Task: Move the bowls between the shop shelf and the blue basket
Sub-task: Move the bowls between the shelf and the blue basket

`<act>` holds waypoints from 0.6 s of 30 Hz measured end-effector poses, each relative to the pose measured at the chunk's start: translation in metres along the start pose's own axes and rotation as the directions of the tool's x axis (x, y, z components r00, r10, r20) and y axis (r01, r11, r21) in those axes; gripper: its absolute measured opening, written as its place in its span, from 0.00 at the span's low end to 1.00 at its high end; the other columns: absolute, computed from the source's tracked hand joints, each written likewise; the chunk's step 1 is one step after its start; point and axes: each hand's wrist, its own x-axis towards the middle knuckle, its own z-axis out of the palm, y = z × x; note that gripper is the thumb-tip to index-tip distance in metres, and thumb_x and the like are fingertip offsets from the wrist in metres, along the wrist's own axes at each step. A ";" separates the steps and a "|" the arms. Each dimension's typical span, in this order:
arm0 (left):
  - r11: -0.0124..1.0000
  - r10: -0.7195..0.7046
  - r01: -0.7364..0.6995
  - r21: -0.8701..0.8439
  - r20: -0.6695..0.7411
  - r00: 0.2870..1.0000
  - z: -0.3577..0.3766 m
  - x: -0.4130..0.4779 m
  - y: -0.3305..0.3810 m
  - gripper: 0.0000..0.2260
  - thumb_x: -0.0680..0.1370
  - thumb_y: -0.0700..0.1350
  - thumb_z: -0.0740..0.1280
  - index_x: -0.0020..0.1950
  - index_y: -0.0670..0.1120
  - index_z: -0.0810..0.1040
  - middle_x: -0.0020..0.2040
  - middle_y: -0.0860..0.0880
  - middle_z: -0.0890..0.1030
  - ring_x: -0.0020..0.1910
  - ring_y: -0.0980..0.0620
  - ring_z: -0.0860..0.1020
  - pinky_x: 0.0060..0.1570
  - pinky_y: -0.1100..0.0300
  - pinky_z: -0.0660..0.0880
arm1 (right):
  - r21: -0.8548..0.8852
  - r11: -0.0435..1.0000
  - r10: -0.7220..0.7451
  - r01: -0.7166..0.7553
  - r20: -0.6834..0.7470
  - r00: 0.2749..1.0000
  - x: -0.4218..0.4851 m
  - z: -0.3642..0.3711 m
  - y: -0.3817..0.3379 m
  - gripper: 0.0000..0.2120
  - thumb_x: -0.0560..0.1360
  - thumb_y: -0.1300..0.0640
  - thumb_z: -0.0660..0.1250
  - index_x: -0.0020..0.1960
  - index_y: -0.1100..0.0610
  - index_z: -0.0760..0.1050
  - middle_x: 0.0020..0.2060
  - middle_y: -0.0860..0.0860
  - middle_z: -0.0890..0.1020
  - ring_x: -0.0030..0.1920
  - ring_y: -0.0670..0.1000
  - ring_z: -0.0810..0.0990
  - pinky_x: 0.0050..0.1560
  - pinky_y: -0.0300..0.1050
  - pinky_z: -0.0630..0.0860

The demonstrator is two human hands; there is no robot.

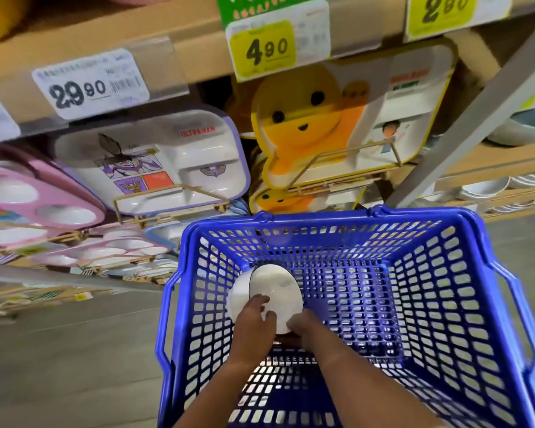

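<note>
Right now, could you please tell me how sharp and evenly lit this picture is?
Head view: wide-angle lens bows the shelf edge and blue basket; motion blur smears the pink trays at left; the 4.90 price tag is legible; the white bowl looks soft and nearly washed out.

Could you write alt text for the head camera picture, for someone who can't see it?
Seen from above, a person's left hand and right hand hold a tilted white bowl low inside a blue basket. Behind the basket, shop shelves display children's divided plates under yellow and white price tags.
</note>
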 end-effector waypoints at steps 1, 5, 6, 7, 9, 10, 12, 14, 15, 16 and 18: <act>1.000 0.000 0.000 -0.007 -0.001 1.000 0.000 0.000 0.002 0.15 0.79 0.38 0.61 0.65 0.44 0.75 0.62 0.45 0.77 0.57 0.52 0.74 0.58 0.60 0.72 | -0.033 0.999 -0.019 0.018 -0.010 1.000 -0.003 -0.004 -0.003 0.18 0.75 0.72 0.57 0.64 0.68 0.72 0.59 0.66 0.78 0.56 0.63 0.79 0.57 0.62 0.77; 1.000 0.002 -0.003 -0.023 -0.008 1.000 -0.001 0.000 0.007 0.15 0.78 0.35 0.61 0.65 0.42 0.74 0.64 0.43 0.76 0.61 0.47 0.74 0.59 0.58 0.73 | -0.165 0.980 -0.116 0.107 -0.042 0.992 -0.018 -0.029 -0.016 0.21 0.75 0.70 0.59 0.68 0.67 0.65 0.63 0.66 0.74 0.61 0.64 0.75 0.61 0.60 0.75; 0.999 0.001 -0.001 -0.043 -0.013 1.000 -0.001 -0.001 0.008 0.16 0.78 0.34 0.61 0.65 0.41 0.74 0.66 0.43 0.75 0.61 0.47 0.74 0.57 0.61 0.74 | -0.191 0.975 -0.125 0.116 -0.037 0.991 -0.023 -0.036 -0.020 0.22 0.75 0.69 0.59 0.69 0.66 0.63 0.64 0.65 0.72 0.62 0.64 0.74 0.59 0.59 0.77; 0.999 0.008 -0.009 -0.050 -0.031 1.000 -0.001 -0.002 0.011 0.16 0.78 0.33 0.61 0.65 0.41 0.74 0.67 0.43 0.73 0.61 0.48 0.74 0.53 0.69 0.73 | -0.202 0.972 -0.129 0.121 -0.030 0.991 -0.028 -0.043 -0.024 0.23 0.76 0.69 0.60 0.70 0.64 0.62 0.65 0.64 0.71 0.62 0.63 0.74 0.56 0.57 0.78; 0.998 0.046 -0.049 -0.036 -0.079 0.996 0.001 -0.005 0.018 0.17 0.76 0.32 0.61 0.65 0.40 0.74 0.71 0.45 0.70 0.65 0.48 0.71 0.50 0.81 0.65 | -0.222 0.965 -0.150 0.142 -0.022 0.988 -0.037 -0.056 -0.033 0.25 0.76 0.68 0.61 0.72 0.63 0.61 0.66 0.64 0.71 0.62 0.63 0.74 0.56 0.58 0.78; 0.997 0.075 -0.077 -0.024 -0.093 0.993 0.001 -0.006 0.023 0.18 0.76 0.32 0.62 0.66 0.40 0.73 0.73 0.46 0.68 0.69 0.48 0.67 0.56 0.80 0.62 | -0.239 0.958 -0.167 0.157 -0.024 0.986 -0.040 -0.062 -0.037 0.25 0.76 0.67 0.61 0.72 0.64 0.61 0.66 0.64 0.70 0.63 0.64 0.73 0.59 0.59 0.76; 0.991 0.132 -0.130 0.020 -0.116 0.985 0.003 -0.007 0.037 0.21 0.76 0.35 0.64 0.69 0.40 0.70 0.74 0.44 0.66 0.73 0.47 0.63 0.70 0.65 0.60 | -0.267 0.947 -0.188 0.177 -0.016 0.982 -0.051 -0.077 -0.046 0.24 0.76 0.67 0.62 0.71 0.64 0.62 0.65 0.64 0.71 0.63 0.64 0.74 0.61 0.60 0.75; 0.991 0.130 -0.126 0.039 -0.160 0.979 0.005 -0.002 0.044 0.24 0.75 0.36 0.67 0.70 0.40 0.68 0.70 0.42 0.71 0.70 0.42 0.68 0.68 0.54 0.65 | -0.294 0.935 -0.210 0.199 -0.004 0.978 -0.063 -0.089 -0.052 0.21 0.75 0.67 0.62 0.68 0.64 0.67 0.62 0.64 0.75 0.61 0.63 0.76 0.60 0.59 0.76; 0.996 0.094 -0.093 0.016 -0.171 0.981 0.003 -0.001 0.049 0.26 0.75 0.37 0.68 0.72 0.41 0.67 0.69 0.43 0.72 0.68 0.42 0.71 0.66 0.53 0.67 | -0.307 0.926 -0.232 0.217 -0.012 0.973 -0.069 -0.096 -0.055 0.20 0.74 0.67 0.62 0.66 0.64 0.69 0.61 0.64 0.76 0.59 0.63 0.77 0.59 0.59 0.76; 0.999 0.038 -0.042 -0.024 -0.161 0.986 0.002 0.000 0.053 0.27 0.75 0.38 0.67 0.73 0.42 0.65 0.69 0.43 0.73 0.67 0.42 0.72 0.65 0.52 0.68 | -0.318 0.920 -0.249 0.229 -0.021 0.968 -0.076 -0.103 -0.057 0.18 0.73 0.68 0.62 0.64 0.64 0.71 0.59 0.64 0.78 0.58 0.63 0.78 0.59 0.59 0.77; 0.992 -0.052 0.041 -0.120 -0.085 0.995 0.002 0.002 0.059 0.26 0.77 0.39 0.65 0.75 0.45 0.65 0.68 0.43 0.74 0.61 0.44 0.75 0.61 0.53 0.71 | -0.312 0.923 -0.235 0.225 0.003 0.972 -0.088 -0.116 -0.062 0.13 0.74 0.68 0.61 0.57 0.62 0.72 0.52 0.61 0.80 0.51 0.61 0.80 0.52 0.59 0.80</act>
